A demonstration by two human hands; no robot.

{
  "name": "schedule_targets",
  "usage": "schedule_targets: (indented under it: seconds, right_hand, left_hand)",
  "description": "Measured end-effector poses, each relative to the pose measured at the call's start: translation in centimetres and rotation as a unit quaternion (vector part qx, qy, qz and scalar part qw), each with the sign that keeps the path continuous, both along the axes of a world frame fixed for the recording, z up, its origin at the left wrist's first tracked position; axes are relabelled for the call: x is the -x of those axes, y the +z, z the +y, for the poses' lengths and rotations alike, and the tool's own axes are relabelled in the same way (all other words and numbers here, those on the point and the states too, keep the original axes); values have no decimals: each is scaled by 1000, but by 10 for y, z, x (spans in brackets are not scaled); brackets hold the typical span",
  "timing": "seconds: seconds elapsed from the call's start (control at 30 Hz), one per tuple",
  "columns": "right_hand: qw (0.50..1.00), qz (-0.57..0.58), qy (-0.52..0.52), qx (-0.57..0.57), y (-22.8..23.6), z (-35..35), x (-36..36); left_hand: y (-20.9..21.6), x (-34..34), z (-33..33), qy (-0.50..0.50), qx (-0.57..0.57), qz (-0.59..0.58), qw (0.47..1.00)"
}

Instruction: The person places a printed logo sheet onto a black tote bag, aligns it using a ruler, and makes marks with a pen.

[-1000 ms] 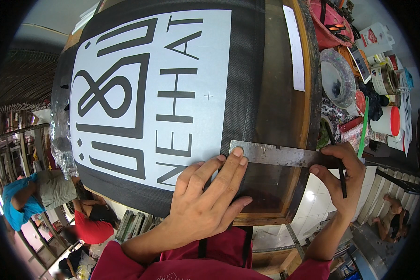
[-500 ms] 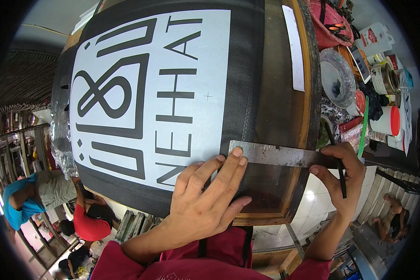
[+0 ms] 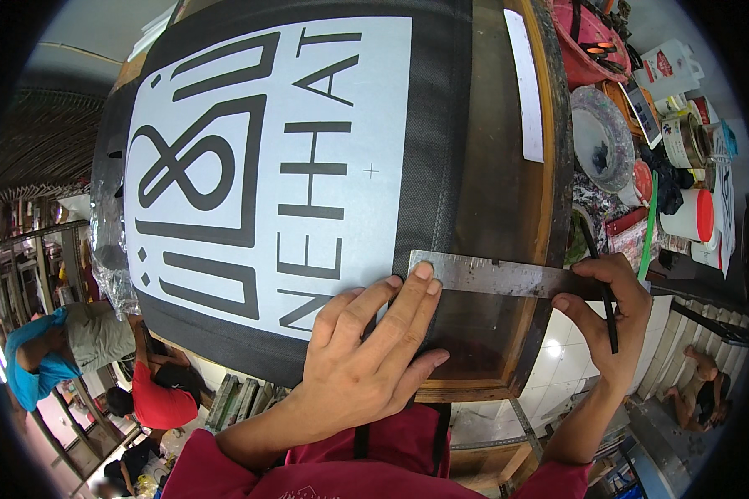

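Observation:
A white paper sheet [image 3: 379, 100] with large black lettering and a looped emblem lies on black woven fabric [image 3: 438, 141]. A steel ruler [image 3: 499, 277] reaches from the fabric by the paper's right edge across to the wooden frame's side. My left hand [image 3: 366, 349] lies with outstretched fingers over the paper's near right corner, its fingertips pressing the ruler's left end. At the other end, my right hand [image 3: 616, 312] grips the ruler between thumb and fingers. A slim black pen [image 3: 592, 239] is tucked in that same hand. The ruler's right end is partly hidden.
Under the fabric sits a wood-edged screen frame [image 3: 466, 389] bearing a white strip [image 3: 524, 91]. To the right stand a pink basin [image 3: 587, 41], a clear bowl [image 3: 601, 137], tins and a white tub [image 3: 684, 216]. Several people are in the background, left and right.

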State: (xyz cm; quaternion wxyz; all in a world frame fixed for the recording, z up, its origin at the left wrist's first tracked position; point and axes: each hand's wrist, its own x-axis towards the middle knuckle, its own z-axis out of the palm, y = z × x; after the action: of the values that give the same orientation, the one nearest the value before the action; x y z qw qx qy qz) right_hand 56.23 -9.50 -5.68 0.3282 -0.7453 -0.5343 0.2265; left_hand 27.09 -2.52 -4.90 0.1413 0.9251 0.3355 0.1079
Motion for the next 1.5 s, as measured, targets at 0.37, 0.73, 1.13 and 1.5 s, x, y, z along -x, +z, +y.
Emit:
schedule_targets:
  seconds: [0.37, 0.73, 1.13, 1.5]
  right_hand:
    - [1000, 1, 1, 2, -1, 0, -1]
    - [1000, 2, 7, 3, 1, 1, -1]
    - [1000, 13, -2, 3, -2, -1, -1]
    - [1000, 25, -7, 10, 0, -1, -1]
  left_hand:
    - [1, 0, 0, 0, -10, 6, 1000]
    - [0, 0, 0, 4, -14, 2, 1000]
    - [0, -1, 0, 4, -15, -1, 1000]
    - [0, -1, 0, 4, -14, 1, 1000]
